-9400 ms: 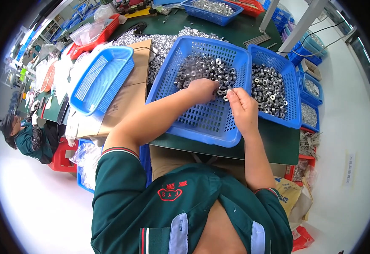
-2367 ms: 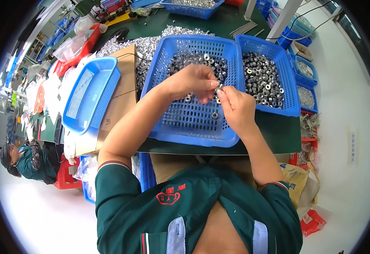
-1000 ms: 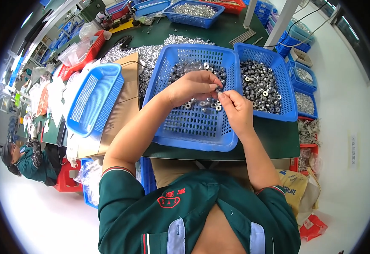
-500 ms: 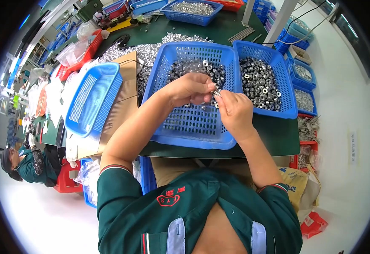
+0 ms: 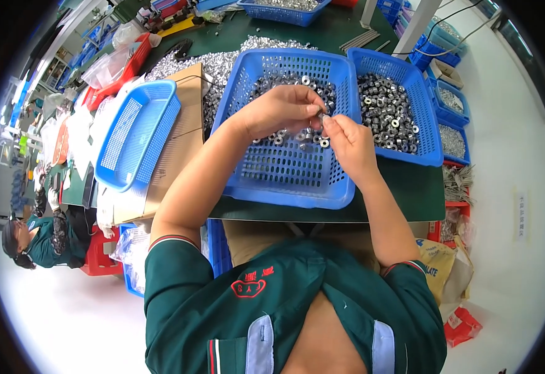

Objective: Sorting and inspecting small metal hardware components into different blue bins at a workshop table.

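Over the wide blue perforated basket point(image 5: 288, 198), my two hands meet fingertip to fingertip. My left hand point(image 5: 280, 113) is closed in a pinch on a small metal part point(image 5: 322, 116), largely covered by the fingers. From the other side my right hand point(image 5: 352, 148) pinches the same spot with thumb and forefinger. Short metal rings point(image 5: 277, 138), grey and silver, lie in the basket under and behind my hands. To the right, a second blue basket point(image 5: 433, 134) holds many similar rings point(image 5: 388, 115).
Loose shiny metal pieces point(image 5: 219, 65) are heaped behind the basket. At left, a light-blue basket point(image 5: 113, 149) rests on cardboard point(image 5: 182, 134). Thin rods point(image 5: 360, 39) lie on the green table point(image 5: 403, 187). A co-worker point(image 5: 45, 243) sits at far left.
The whole view has shifted slightly, with the table higher in the picture. My hands still meet over the basket, the left fingers now bent more around the small part.
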Demonstrator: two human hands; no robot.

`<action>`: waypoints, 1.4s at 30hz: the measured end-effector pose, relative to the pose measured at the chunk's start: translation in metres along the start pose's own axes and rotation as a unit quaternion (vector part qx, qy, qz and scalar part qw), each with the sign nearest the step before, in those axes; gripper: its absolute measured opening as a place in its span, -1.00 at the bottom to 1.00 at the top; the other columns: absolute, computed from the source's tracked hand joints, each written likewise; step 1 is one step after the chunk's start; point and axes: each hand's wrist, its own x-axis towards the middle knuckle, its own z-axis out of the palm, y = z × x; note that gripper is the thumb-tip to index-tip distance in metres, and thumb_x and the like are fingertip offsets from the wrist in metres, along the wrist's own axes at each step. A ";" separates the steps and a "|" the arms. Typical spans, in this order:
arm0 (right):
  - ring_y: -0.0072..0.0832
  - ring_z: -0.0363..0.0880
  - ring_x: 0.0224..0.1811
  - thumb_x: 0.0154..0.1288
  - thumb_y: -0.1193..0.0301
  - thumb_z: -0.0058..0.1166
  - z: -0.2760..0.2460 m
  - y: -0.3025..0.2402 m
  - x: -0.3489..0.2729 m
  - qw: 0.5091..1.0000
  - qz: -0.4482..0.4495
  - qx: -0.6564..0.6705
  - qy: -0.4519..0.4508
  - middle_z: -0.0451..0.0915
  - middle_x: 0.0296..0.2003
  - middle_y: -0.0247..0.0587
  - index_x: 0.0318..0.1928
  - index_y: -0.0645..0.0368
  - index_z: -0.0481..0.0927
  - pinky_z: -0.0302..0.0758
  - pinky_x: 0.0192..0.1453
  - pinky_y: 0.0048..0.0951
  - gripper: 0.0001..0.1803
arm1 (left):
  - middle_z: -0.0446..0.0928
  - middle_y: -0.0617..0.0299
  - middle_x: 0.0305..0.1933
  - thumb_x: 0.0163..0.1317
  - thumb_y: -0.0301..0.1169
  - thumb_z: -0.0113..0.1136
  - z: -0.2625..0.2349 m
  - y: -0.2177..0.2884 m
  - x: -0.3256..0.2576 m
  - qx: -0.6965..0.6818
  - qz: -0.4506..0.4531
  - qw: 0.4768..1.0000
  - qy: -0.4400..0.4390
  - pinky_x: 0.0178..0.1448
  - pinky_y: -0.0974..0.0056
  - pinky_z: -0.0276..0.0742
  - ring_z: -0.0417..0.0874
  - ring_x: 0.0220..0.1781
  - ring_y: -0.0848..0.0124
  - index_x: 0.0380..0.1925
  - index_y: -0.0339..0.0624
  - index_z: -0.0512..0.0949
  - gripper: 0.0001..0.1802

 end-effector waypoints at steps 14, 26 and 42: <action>-0.43 0.60 -0.52 0.39 0.30 0.05 0.000 0.004 -0.004 1.000 -0.013 0.018 0.019 0.61 -0.55 -0.17 -0.35 0.27 0.56 0.46 -0.41 -0.48 -0.73 | 0.62 0.12 -0.41 0.03 -0.26 0.33 0.007 -0.050 0.010 0.717 -0.067 0.694 -0.001 -0.20 0.07 0.52 0.65 -0.30 0.10 -0.32 -0.01 0.61 -0.79; -0.53 0.42 -0.65 0.40 0.31 0.03 -0.001 0.002 -0.007 0.999 -0.002 0.024 0.021 0.47 -0.67 -0.21 -0.38 0.24 0.54 0.34 -0.52 -0.45 -0.74 | 0.58 0.25 -0.36 0.26 -0.40 0.21 -0.005 -0.017 0.008 -0.106 -0.067 0.992 -0.001 -0.30 0.43 0.47 0.54 -0.40 0.49 -0.31 -0.09 0.48 -0.90; -0.11 0.50 -0.58 0.26 0.39 0.12 0.005 0.000 -0.005 0.991 -0.074 -0.111 0.023 0.48 -0.64 -0.07 -0.48 0.22 0.43 0.36 -0.49 -0.21 -0.77 | 0.57 0.28 -0.45 0.21 -0.42 0.30 -0.005 -0.017 0.006 0.004 -0.025 1.000 0.018 -0.47 0.52 0.32 0.54 -0.47 0.56 -0.35 -0.17 0.49 -0.85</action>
